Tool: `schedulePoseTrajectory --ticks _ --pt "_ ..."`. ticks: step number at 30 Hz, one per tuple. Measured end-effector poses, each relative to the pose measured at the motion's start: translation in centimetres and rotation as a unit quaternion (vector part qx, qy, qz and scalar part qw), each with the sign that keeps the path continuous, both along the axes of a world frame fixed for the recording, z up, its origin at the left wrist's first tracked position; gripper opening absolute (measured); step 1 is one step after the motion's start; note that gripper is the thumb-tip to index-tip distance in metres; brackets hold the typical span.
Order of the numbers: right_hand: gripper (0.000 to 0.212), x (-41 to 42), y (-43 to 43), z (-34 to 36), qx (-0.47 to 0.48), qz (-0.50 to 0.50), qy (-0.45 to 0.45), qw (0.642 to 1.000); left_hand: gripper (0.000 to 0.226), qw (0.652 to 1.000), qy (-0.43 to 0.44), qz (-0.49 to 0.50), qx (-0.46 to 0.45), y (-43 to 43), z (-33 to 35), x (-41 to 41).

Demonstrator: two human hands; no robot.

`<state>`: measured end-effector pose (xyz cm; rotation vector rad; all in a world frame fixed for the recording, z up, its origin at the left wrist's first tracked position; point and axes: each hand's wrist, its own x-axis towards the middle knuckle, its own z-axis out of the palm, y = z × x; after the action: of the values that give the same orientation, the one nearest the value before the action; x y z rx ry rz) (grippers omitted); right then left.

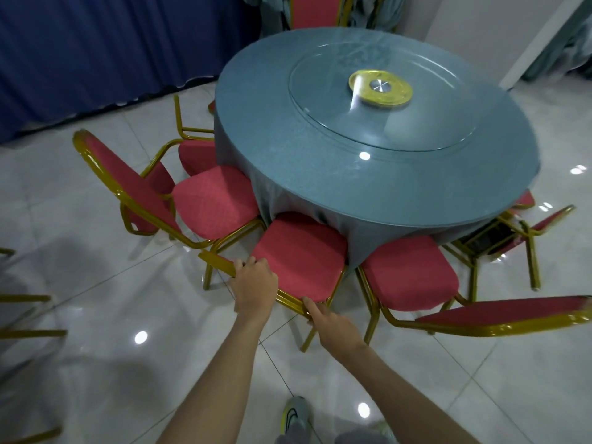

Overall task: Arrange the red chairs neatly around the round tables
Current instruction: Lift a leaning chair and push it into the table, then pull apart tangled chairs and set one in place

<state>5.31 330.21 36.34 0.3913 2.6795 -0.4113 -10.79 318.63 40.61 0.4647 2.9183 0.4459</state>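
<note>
A round table (368, 187) with a blue-grey cloth and a glass turntable stands ahead of me. Right below me a red chair (301, 251) with a gold frame has its seat tucked against the cloth. My left hand (254, 283) grips the gold top rail of its backrest. My right hand (333, 325) holds the same rail further right, fingers curled round it. More red chairs ring the table: one to the left (211, 200), one to the right (410, 274), another further left (195, 155).
Glossy white floor tiles surround the table. Gold chair frames (28, 315) stand at the left edge. A chair at the far right (519, 232) stands askew from the table. Blue curtains (96, 52) hang at the back left. My shoe (294, 415) is near the bottom.
</note>
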Motion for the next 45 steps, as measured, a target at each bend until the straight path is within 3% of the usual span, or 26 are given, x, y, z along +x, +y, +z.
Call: schedulePoseTrajectory --ticks 5,10,22,26,30,37,42,45 --pt "0.081 0.0 0.6 0.4 -0.030 -0.031 -0.013 0.999 0.022 0.999 -0.036 -0.032 0.024 0.0 0.1 -0.2" --pt "0.051 0.4 -0.1 0.9 -0.046 -0.063 0.016 0.997 0.019 0.996 -0.058 -0.042 0.047 -0.9 0.7 -0.7" --pt "0.062 0.5 0.6 0.7 -0.042 -0.030 0.020 0.998 0.023 1.000 -0.004 -0.013 0.012 -0.4 -1.2 -0.4" --pt "0.042 0.3 0.1 0.8 -0.079 -0.073 0.036 0.994 0.030 0.998 -0.047 -0.025 0.028 -0.7 -1.0 -1.1" --pt "0.028 1.6 3.0 1.2 -0.158 -0.139 0.039 0.977 0.027 0.992 -0.101 -0.069 0.028 -1.3 -0.6 -1.4" --pt "0.021 8.7 10.0 2.3 -0.199 -0.200 0.108 0.953 0.019 0.992 -0.022 -0.106 0.062 2.3 0.6 3.9" --pt "0.020 14.2 15.2 4.1 -0.211 -0.251 0.177 0.928 0.025 0.962 -0.091 -0.195 0.170 8.1 1.6 8.2" --pt "0.018 17.6 19.1 5.2 -0.210 -0.289 0.227 0.906 0.026 0.951 -0.088 -0.224 0.193 12.6 2.4 11.1"
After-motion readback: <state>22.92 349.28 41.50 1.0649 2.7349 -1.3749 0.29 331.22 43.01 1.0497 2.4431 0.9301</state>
